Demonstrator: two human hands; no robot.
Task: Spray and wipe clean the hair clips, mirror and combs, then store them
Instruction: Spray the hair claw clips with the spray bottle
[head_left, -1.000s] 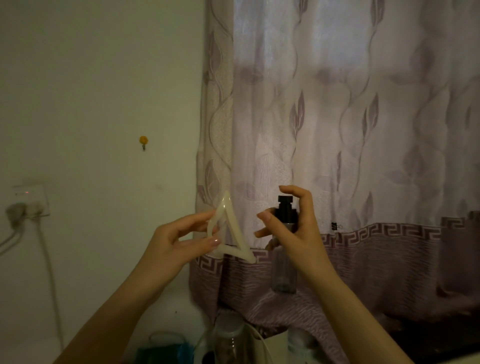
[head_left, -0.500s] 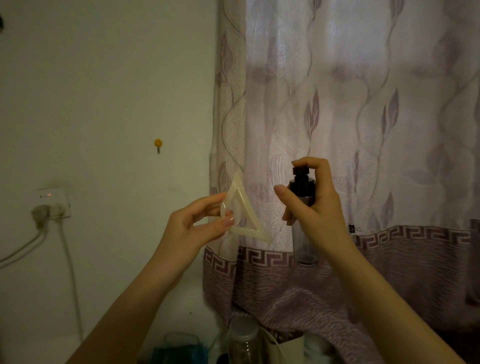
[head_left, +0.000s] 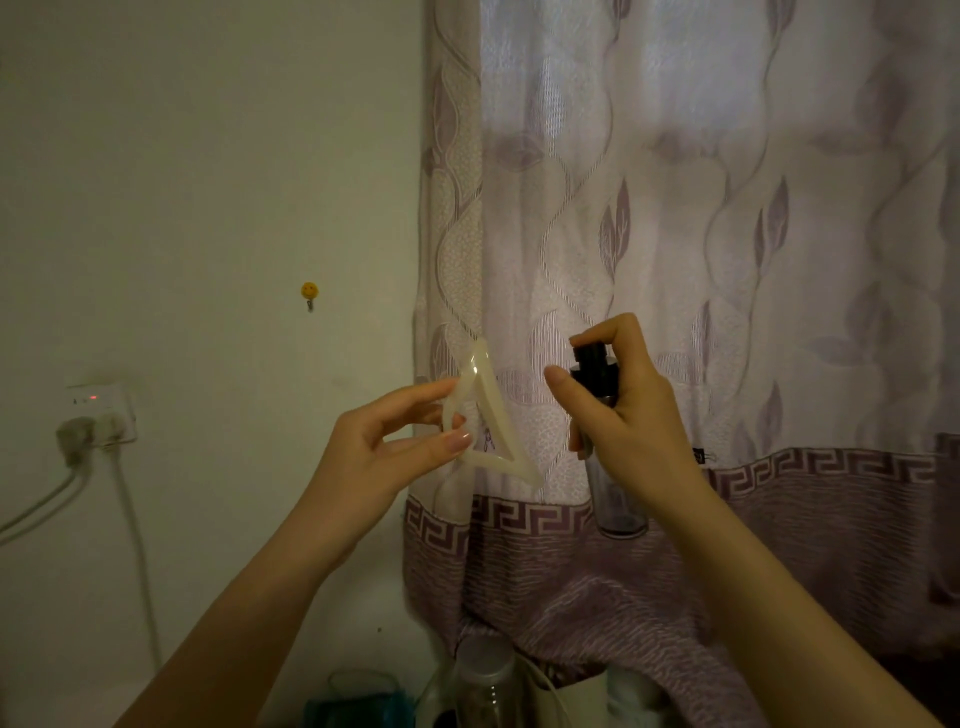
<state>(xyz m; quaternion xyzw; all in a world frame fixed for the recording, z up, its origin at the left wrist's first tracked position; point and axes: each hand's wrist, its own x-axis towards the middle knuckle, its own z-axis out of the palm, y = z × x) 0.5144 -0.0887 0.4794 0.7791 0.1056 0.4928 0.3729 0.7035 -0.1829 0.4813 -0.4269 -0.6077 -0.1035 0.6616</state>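
While the left hand (head_left: 384, 457) pinches a pale triangular hair clip (head_left: 485, 415) by its left edge between thumb and fingertips, the clip stands upright, held up in the air ahead of the curtain (head_left: 727, 260), flat face turned toward the bottle. Likely reason: an edge pinch leaves most of the surface bare for the spray. Right hand (head_left: 628, 421) wraps round the spray bottle (head_left: 613, 499), just right of the clip, apart from it, not touching. Its index finger curls over the black pump head (head_left: 592, 358), thumb stuck out toward the clip. Bottle upright, clear body hanging below the palm. Nozzle seems aimed left at the clip; can't tell whether the pump is pressed, no mist visible. Judged step: spraying the clip, wiping not yet done. Both held high, probably to keep spray off the things below. At the near bottom edge, dim: a plastic bottle (head_left: 483, 680) and a teal item (head_left: 358, 712), unclear. Wall socket (head_left: 101, 410) with plugs at far left, small yellow hook (head_left: 309, 291) on the wall.
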